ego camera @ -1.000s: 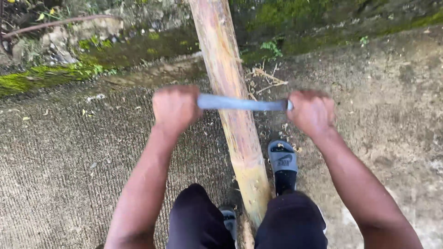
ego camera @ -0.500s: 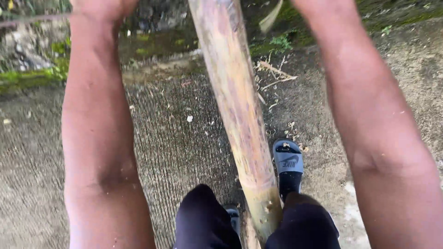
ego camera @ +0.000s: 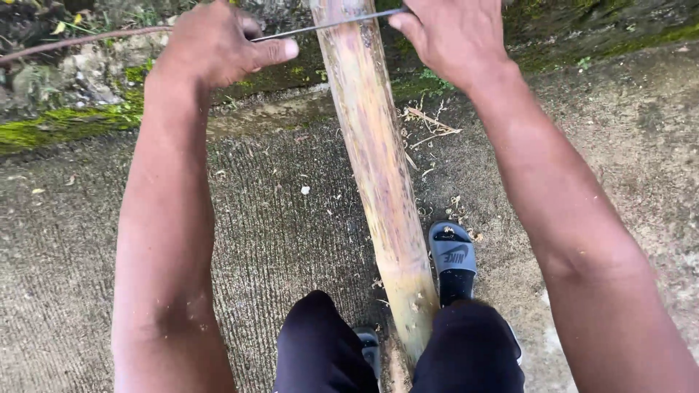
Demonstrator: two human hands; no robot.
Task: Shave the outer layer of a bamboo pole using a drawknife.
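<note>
Hands [ego camera: 218,44] lowered; blade [ego camera: 320,28] between grips, across pole [ego camera: 378,182].

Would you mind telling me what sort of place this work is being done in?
Most likely outdoors, on a paved yard or path beside rough ground. The concrete is ridged and strewn with shavings, a mossy edge runs along it, and both hands draw a blade along a pole.

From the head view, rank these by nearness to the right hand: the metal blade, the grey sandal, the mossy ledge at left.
Measured from the right hand:
1. Metal blade: gripped at its right end, lying across the pole.
2. Grey sandal: below, right of the pole.
3. Mossy ledge: far left edge.
</note>
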